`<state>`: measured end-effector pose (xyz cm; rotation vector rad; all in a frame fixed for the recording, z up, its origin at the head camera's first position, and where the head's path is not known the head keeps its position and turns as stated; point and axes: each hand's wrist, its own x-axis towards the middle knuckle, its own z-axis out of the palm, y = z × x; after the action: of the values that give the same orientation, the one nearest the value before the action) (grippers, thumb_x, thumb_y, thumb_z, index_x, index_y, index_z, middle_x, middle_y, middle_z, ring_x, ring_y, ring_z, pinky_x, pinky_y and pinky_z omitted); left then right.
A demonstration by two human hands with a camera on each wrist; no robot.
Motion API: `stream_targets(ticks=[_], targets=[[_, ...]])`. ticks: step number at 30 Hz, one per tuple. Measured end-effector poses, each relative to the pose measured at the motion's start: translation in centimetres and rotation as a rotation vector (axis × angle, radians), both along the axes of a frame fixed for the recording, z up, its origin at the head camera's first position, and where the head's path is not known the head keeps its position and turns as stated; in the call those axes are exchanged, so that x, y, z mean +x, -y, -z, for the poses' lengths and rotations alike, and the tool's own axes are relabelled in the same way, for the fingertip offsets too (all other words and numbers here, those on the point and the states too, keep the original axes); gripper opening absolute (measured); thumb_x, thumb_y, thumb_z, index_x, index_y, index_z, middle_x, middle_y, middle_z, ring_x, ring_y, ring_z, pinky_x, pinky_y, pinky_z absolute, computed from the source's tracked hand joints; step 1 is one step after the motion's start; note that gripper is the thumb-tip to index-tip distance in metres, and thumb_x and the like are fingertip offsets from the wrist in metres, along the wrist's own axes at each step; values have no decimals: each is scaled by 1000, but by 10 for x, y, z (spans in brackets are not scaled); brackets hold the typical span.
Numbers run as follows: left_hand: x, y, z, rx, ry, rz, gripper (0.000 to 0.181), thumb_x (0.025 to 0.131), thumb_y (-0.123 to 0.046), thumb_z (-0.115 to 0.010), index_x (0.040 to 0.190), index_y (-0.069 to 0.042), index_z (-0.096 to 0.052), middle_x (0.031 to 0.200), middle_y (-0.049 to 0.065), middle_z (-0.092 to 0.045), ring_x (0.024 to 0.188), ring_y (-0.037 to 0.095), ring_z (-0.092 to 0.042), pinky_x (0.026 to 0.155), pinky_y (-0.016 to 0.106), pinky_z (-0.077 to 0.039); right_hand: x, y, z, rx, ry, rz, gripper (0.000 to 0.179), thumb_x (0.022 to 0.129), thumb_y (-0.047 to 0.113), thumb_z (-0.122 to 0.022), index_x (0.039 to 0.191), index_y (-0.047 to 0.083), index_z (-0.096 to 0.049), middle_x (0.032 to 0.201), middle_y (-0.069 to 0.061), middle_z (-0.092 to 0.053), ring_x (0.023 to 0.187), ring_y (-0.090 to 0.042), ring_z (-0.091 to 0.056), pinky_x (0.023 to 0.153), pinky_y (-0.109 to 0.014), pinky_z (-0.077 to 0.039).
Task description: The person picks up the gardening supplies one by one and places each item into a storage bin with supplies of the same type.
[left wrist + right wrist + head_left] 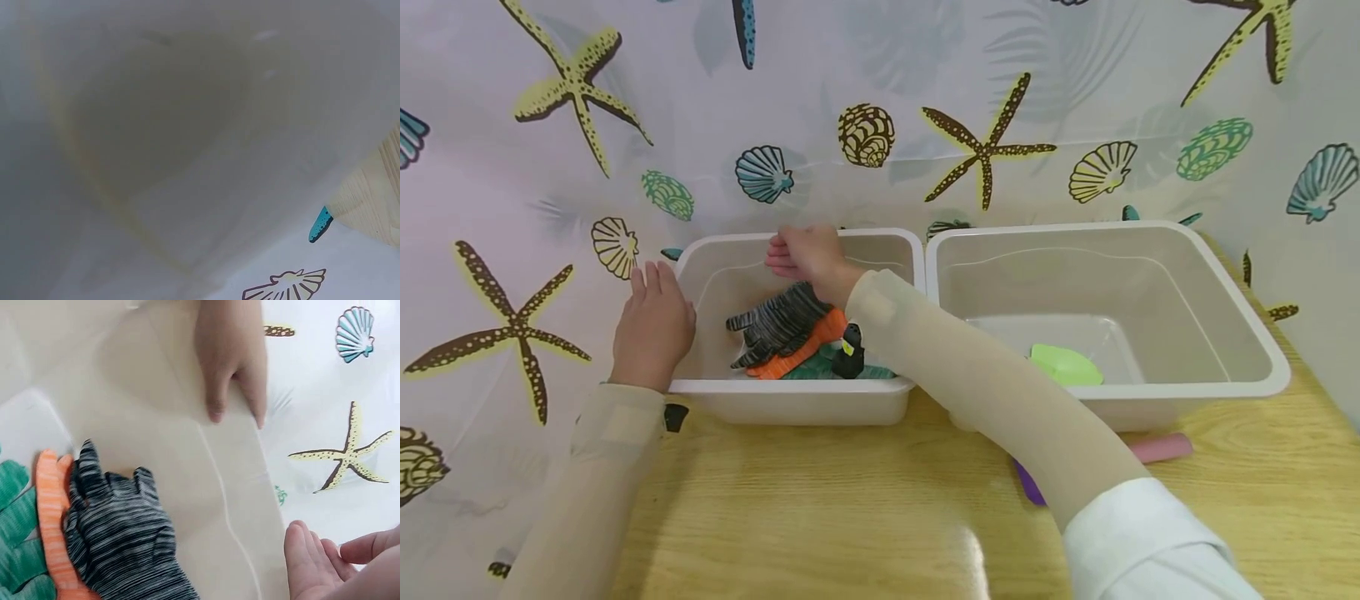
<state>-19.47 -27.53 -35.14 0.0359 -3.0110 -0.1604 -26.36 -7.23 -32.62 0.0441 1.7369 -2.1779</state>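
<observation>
At the left side of the left plastic bin [790, 404], my left hand [653, 325] holds the rim, thumb inside the wall and fingers outside in the right wrist view. My right hand [808, 254] reaches across to the back rim, its fingers extended leftward and nothing seen between them. Inside this bin lie a black-and-grey striped glove [125, 531], an orange glove [53, 519] and green knit gloves or a green glove [19, 531], partly overlapping. The left wrist view is mostly filled by a blurred pale surface.
A second beige bin [1112, 390] stands close on the right, with a light green object [1066, 365] inside. In front of it, a pink rod-like piece [1161, 447] and a purple piece [1028, 483] are partly hidden by my right arm. A shell-patterned cloth [895, 75] hangs behind the wooden table [820, 500].
</observation>
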Motion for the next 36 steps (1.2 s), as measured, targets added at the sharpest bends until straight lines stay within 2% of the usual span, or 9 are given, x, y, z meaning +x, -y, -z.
stream_targets(ticks=[6,13,20,23,26,30,36], targets=[[0,-1,-3,2,-3,2,60,92,-14,-39,135,13,-7,139,33,-12,128,45,-7,98,57,-16,3,-3,-20,-45,-78,25,25,91,16,-45,94,-2,-62,83,-11,-66,83,-21,-65,69,-27,-52],[-2,-2,0,-2,7,4,61,92,-14,-38,136,12,-6,139,32,-10,128,45,-6,98,56,-16,13,-8,-53,-94,-152,19,25,91,17,-46,92,-1,-63,85,-13,-66,80,-19,-65,69,-27,-52],[-3,0,1,-6,8,4,61,92,-14,-38,135,13,-6,139,33,-10,128,45,-5,98,57,-16,49,-32,-102,-8,-227,-42,23,91,12,-46,94,-2,-64,88,-15,-65,79,-19,-65,71,-26,-52],[-3,1,0,-9,7,7,60,91,-14,-38,135,14,-6,138,34,-10,128,45,-6,98,57,-16,61,-47,-118,31,-286,-75,22,90,11,-47,94,-3,-64,88,-15,-65,80,-21,-65,71,-27,-52],[-3,1,-2,-9,12,10,61,91,-14,-38,135,14,-6,138,34,-10,127,46,-6,98,57,-16,63,-65,-123,39,-327,-90,22,89,10,-48,95,-4,-64,88,-16,-65,81,-24,-64,72,-28,-52],[-2,0,-4,-6,22,10,61,91,-14,-38,134,15,-6,138,35,-10,127,46,-5,99,57,-15,58,-94,-120,49,-360,-79,22,89,10,-49,97,-4,-63,89,-17,-64,82,-25,-64,74,-31,-51],[0,-2,-4,0,20,13,61,91,-13,-39,134,15,-7,137,35,-11,127,47,-7,98,57,-16,52,-149,-115,174,-415,-7,22,89,12,-50,98,-3,-63,91,-17,-64,84,-24,-63,76,-32,-50]])
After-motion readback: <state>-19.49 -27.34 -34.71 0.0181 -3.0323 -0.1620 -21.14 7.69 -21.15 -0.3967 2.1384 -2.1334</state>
